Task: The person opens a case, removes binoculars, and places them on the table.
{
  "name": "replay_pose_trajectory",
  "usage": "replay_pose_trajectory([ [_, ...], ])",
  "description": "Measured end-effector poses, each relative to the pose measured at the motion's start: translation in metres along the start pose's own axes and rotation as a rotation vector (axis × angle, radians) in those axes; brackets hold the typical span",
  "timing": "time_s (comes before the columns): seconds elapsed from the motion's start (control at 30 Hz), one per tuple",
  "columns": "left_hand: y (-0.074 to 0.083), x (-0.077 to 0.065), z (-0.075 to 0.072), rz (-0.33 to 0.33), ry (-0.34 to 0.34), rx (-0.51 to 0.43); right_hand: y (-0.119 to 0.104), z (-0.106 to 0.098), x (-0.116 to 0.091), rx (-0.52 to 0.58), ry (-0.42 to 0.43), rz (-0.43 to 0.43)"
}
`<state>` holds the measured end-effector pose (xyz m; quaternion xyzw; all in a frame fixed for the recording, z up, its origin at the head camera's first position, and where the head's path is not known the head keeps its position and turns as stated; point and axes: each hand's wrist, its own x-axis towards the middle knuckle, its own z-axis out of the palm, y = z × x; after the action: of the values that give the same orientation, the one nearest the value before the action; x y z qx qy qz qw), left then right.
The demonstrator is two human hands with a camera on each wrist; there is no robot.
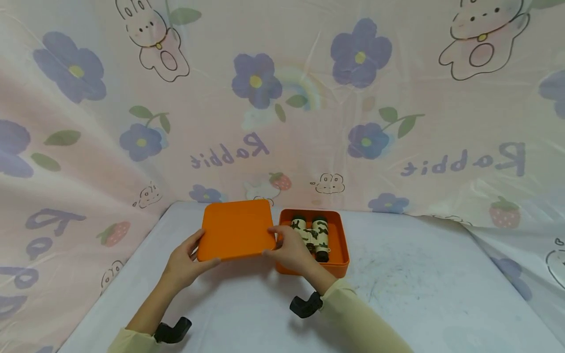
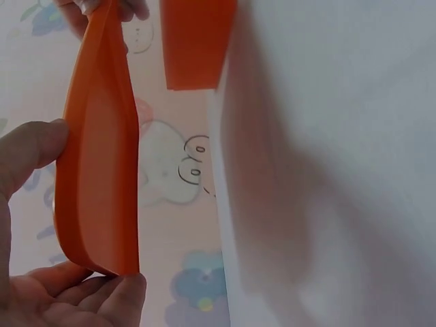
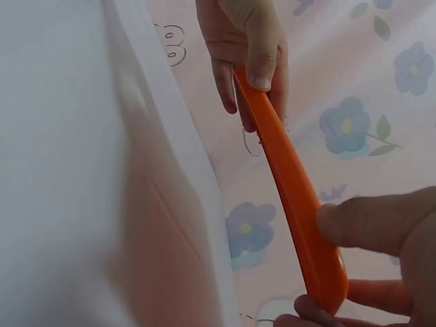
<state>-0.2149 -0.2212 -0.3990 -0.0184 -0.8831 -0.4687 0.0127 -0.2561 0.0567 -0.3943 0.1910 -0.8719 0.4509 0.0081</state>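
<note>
While the left hand (image 1: 182, 265) and right hand (image 1: 292, 249) pinch the lid (image 1: 236, 229) by opposite rims, I'd judge it light, stiff; slickness unclear.

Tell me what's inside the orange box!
Camouflage binoculars lie in the orange box. The right hand hides parts of them and the box's left side; I can't see there.

In the head view, the left sleeve (image 1: 134, 341) shows at seven o'clock, plain pale yellow; the right sleeve (image 1: 359, 316) at five o'clock matches it; by its cuff, towards eight o'clock, sits a black, bent wrist piece (image 1: 306, 305); the left hand (image 1: 187, 262) and right hand (image 1: 291, 247) are bare.
</note>
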Motion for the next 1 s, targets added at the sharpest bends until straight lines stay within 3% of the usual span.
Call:
replay_pose_trajectory([
  [0.27,-0.01,-0.002,-0.006,-0.025,-0.031,0.043,-0.002,0.014,0.003,-0.065,-0.055,-0.032],
  [0.53,-0.016,-0.002,-0.01,-0.078,-0.068,0.052,-0.005,0.026,0.01,-0.218,-0.087,-0.062],
  [1.0,-0.033,-0.002,-0.016,-0.124,-0.097,0.124,-0.008,0.052,0.009,-0.266,-0.148,0.011],
])
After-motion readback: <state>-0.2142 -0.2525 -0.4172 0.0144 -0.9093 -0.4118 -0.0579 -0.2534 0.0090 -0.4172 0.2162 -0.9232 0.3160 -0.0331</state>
